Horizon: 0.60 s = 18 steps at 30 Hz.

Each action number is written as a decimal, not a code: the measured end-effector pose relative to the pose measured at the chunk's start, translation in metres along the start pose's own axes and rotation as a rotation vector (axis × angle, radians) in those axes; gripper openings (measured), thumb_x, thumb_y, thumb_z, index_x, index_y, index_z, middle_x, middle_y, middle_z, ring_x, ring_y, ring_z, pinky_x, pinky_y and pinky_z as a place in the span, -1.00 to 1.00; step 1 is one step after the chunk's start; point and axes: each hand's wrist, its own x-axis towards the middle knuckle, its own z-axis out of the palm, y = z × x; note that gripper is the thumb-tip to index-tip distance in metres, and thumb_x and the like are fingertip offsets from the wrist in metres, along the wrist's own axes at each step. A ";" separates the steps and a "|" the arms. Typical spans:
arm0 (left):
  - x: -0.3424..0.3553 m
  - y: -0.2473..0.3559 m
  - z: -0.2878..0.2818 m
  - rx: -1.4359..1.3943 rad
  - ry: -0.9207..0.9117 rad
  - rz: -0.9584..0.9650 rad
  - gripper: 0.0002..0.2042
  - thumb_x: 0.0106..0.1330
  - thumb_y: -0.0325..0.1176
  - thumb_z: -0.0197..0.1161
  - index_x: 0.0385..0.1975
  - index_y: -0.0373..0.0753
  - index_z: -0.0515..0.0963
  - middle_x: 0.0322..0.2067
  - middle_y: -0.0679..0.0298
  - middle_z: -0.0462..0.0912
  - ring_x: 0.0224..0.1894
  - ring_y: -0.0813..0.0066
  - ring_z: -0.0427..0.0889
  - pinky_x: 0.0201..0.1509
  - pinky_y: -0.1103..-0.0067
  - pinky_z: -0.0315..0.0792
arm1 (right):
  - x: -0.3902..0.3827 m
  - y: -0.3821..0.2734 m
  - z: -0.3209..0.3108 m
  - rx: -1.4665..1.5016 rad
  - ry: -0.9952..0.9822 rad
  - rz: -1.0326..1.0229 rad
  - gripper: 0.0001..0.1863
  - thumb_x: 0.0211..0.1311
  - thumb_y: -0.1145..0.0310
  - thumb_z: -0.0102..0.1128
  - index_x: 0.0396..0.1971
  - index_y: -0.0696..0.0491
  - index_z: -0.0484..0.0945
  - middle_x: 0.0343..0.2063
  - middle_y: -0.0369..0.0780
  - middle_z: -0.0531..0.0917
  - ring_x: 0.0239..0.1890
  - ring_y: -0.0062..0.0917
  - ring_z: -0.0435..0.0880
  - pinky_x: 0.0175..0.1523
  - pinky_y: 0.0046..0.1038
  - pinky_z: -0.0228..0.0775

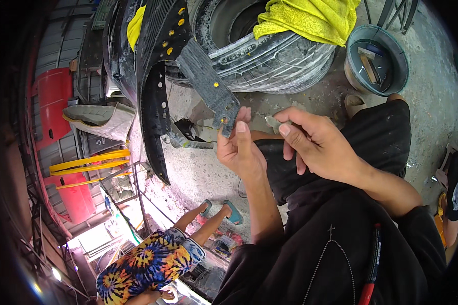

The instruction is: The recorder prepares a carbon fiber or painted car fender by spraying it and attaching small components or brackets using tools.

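My left hand [244, 157] grips the lower end of a dark grey, perforated bracket [203, 71], with the thumb near its holes. The bracket joins a long curved black piece [155, 122] that rises to the top edge, with yellow showing through several holes. Just to the right, my right hand [318, 150] pinches a small pale piece [274, 123] between thumb and forefinger, beside the bracket's end and not visibly touching it; its exact shape is hard to make out.
Behind are stacked tires [275, 66] draped with yellow cloth [308, 20], and a bucket [403, 71] holding tools at upper right. Red panels [53, 107] and yellow strips [89, 162] line the left. One person [147, 262] is at lower left, another [450, 223] at the right edge.
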 end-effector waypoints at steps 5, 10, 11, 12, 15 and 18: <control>-0.002 -0.002 0.003 0.045 0.035 0.010 -0.84 0.32 -0.52 0.20 -0.17 -0.44 0.55 -0.27 0.07 0.67 -0.23 0.40 0.66 -0.02 0.46 0.56 | 0.012 0.010 0.012 -0.066 0.025 -0.038 -0.81 0.34 0.53 -0.07 -0.15 0.27 0.46 -0.47 -0.11 0.65 -0.64 -0.50 0.64 -0.50 -0.47 0.49; 0.000 0.000 0.005 -0.040 0.069 -0.086 -0.83 0.33 -0.47 0.20 -0.17 -0.41 0.54 -0.28 0.04 0.68 -0.54 0.57 0.59 -0.62 0.76 0.39 | 0.031 0.007 0.017 -0.089 0.013 -0.096 -0.80 0.28 0.51 0.00 -0.20 0.28 0.52 -0.49 -0.01 0.67 -0.57 -0.35 0.71 -0.40 -0.37 0.54; -0.002 0.005 0.005 -0.149 0.013 -0.143 -0.82 0.36 -0.42 0.17 -0.17 -0.42 0.54 -0.28 0.05 0.68 -0.52 0.58 0.59 -0.64 0.76 0.38 | 0.035 0.012 0.018 -0.147 0.017 -0.170 -0.79 0.30 0.53 -0.01 -0.16 0.31 0.52 -0.48 -0.06 0.67 -0.56 -0.46 0.70 -0.44 -0.47 0.56; -0.003 0.012 0.007 -0.254 -0.039 -0.199 -0.79 0.38 -0.37 0.14 -0.18 -0.42 0.54 -0.28 0.06 0.68 -0.51 0.59 0.60 -0.65 0.76 0.38 | 0.039 0.012 0.022 -0.203 0.017 -0.242 -0.77 0.32 0.55 -0.02 -0.12 0.33 0.52 -0.47 -0.12 0.67 -0.55 -0.58 0.69 -0.47 -0.58 0.57; -0.002 0.016 0.011 -0.153 0.129 -0.240 -0.74 0.43 -0.24 0.11 -0.25 -0.36 0.54 -0.44 0.22 0.63 -0.63 0.70 0.50 -0.77 0.77 0.24 | 0.039 0.004 0.027 -0.163 -0.014 -0.153 -0.77 0.26 0.56 0.01 -0.17 0.34 0.55 -0.50 -0.09 0.67 -0.56 -0.54 0.69 -0.46 -0.53 0.57; -0.003 0.020 0.018 -0.109 0.098 -0.200 -0.74 0.45 -0.20 0.12 -0.33 -0.30 0.52 -0.56 0.33 0.55 -0.72 0.76 0.41 -0.81 0.77 0.17 | 0.043 0.001 0.028 -0.318 0.041 -0.199 -0.76 0.19 0.55 0.03 -0.20 0.35 0.56 -0.57 -0.10 0.65 -0.57 -0.53 0.68 -0.46 -0.49 0.56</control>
